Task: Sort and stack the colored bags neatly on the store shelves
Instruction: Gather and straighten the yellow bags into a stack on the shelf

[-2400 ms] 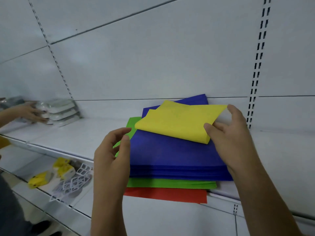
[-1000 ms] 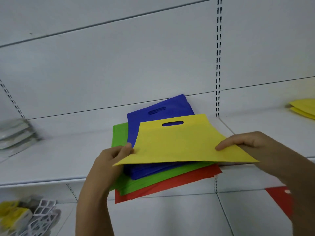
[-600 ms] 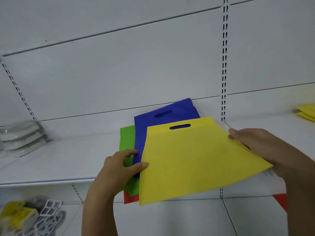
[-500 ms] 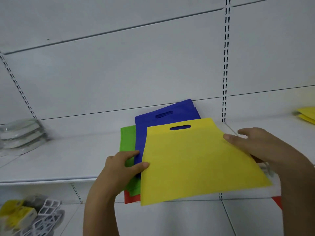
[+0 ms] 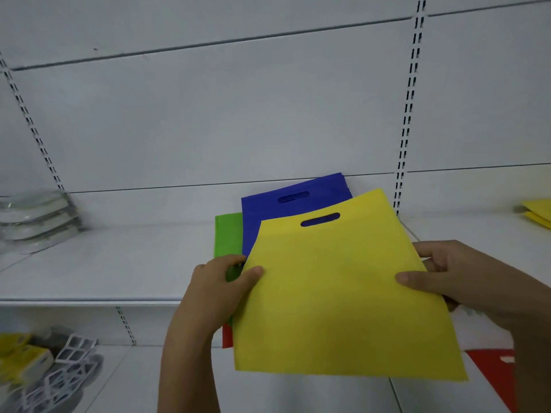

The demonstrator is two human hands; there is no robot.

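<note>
I hold a flat yellow bag (image 5: 337, 293) with a slot handle in front of the shelf, tilted toward me. My left hand (image 5: 219, 289) pinches its left edge with the thumb on top. My right hand (image 5: 447, 281) pinches its right edge, thumb on the face. Behind it on the white shelf (image 5: 119, 263) lies a pile: blue bags (image 5: 286, 204) on top, a green bag (image 5: 228, 234) under them, and a red bag (image 5: 227, 336) peeking out at the bottom. The yellow bag hides most of the pile.
More yellow bags (image 5: 538, 211) lie on the shelf at the far right. Clear plastic packs (image 5: 35, 219) are stacked at the left. On the lower shelf sit yellow-and-white packages (image 5: 32, 371) at left and a red bag (image 5: 495, 374) at right.
The folded yellow bag was opened flat and lifted off the pile. In the last half second it came closer to me and my right hand shifted its grip down the right edge.
</note>
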